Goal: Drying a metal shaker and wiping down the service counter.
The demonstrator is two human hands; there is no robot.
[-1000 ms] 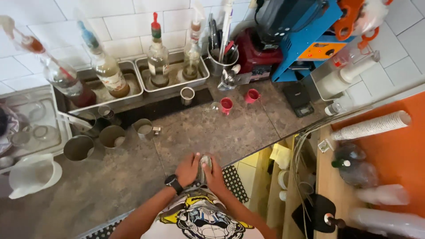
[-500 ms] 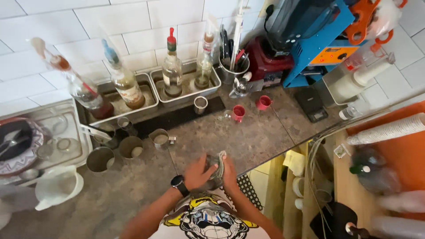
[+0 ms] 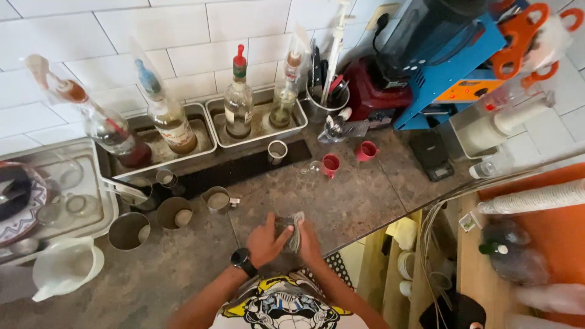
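White tile backs our speckled stone counter, and we take the small clear cup near its front edge as our landmark. Our left hand, a dark watch on its wrist, curls around the cup's left side with fingers pressed together against it. Our right hand presses a pale crumpled cloth against the cup's right side; its fingers look bent around the cloth, though we cannot tell how each one lies. Behind the cup sit two metal trays holding syrup bottles with pourers. Behind and right of it stand two small red cups; to its left stand steel cups and a white plastic jug. We judge the step in hand to be wiping the cup dry. Next, we reckon, comes turning it within the cloth while the left grip steadies it.
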